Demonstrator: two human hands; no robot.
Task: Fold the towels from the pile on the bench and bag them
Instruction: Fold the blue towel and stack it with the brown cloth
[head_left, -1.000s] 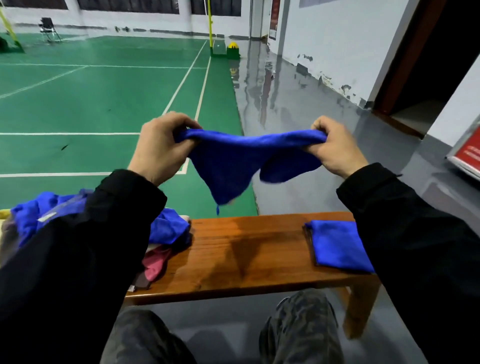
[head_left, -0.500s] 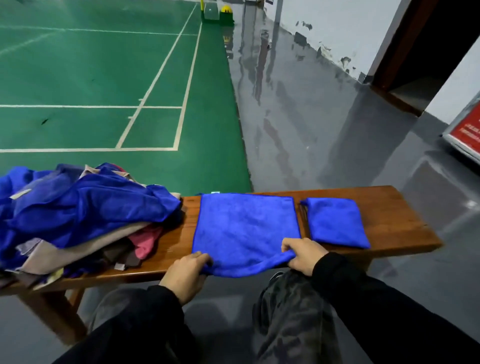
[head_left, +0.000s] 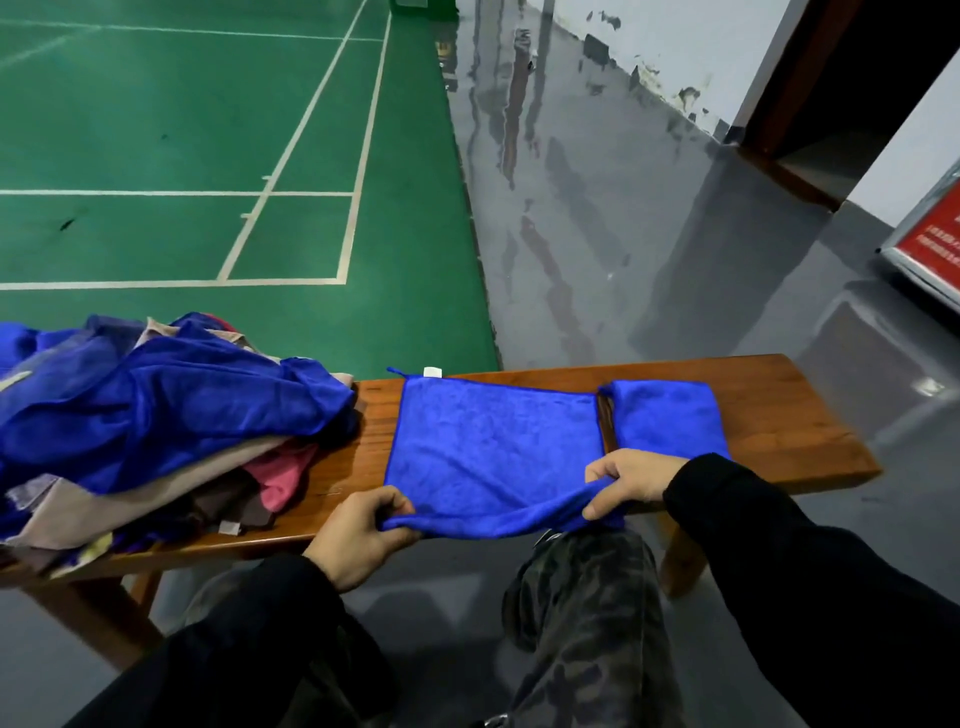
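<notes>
Flat blue microfibre towel (head_left: 493, 447) went from mid-air to spread on the brown wooden desk (head_left: 779, 410), centre frame. Left hand (head_left: 358, 540) and right hand (head_left: 631, 478) pinch its near corners, seemingly lifting them: first fold starting.

A blue towel (head_left: 493, 447) lies spread flat on the middle of the surface (head_left: 779, 415), its far edge at the far edge with a white tag and loop, its near edge lifted off the near edge. Just beside it, toward the right end, lies a folded blue towel (head_left: 667, 418). A heaped pile (head_left: 156, 415) of blue, beige and pink towels covers the left end
</notes>
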